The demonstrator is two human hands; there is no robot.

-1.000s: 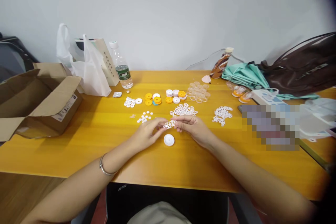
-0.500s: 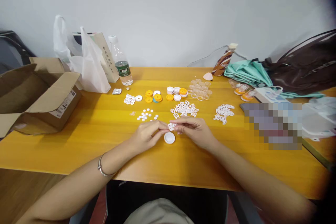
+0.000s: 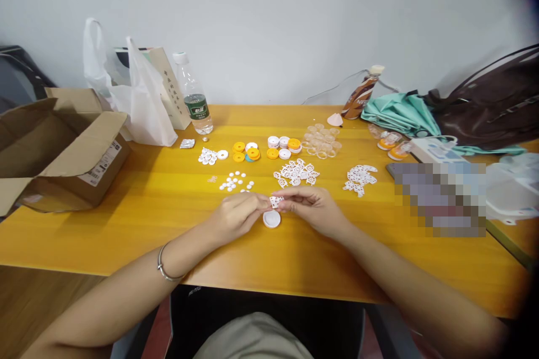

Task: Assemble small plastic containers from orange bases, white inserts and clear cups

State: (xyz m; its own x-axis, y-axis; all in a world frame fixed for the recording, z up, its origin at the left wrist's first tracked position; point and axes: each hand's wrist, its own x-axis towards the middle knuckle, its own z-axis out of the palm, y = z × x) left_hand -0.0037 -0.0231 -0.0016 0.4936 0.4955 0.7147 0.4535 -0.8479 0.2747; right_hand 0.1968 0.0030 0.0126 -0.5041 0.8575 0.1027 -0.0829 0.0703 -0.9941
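Observation:
A small white plastic piece with cut-out holes (image 3: pixel 276 202) is pinched between the fingertips of both hands. My left hand (image 3: pixel 242 214) grips its left side, and my right hand (image 3: pixel 314 210) its right side. Just below the piece, a round white dish-like part (image 3: pixel 272 219) lies on the table. Behind my hands is a pile of white cut-out pieces (image 3: pixel 296 173). Small white discs (image 3: pixel 237 180) are scattered beyond my left hand. A second heap of white openwork pieces (image 3: pixel 360 179) lies beyond my right hand.
Orange and white round parts (image 3: pixel 252 153) and clear cups (image 3: pixel 321 141) stand farther back on the table (image 3: pixel 147 235). A cardboard box (image 3: pixel 71 157), white plastic bag (image 3: pixel 147 106) and water bottle (image 3: pixel 196 104) are on the left. At right are a drink bottle (image 3: pixel 361 94) and green cloth (image 3: pixel 400 115).
Both hands stay almost in place on the white piece, which has turned slightly between the fingertips. The whole view has shifted a little.

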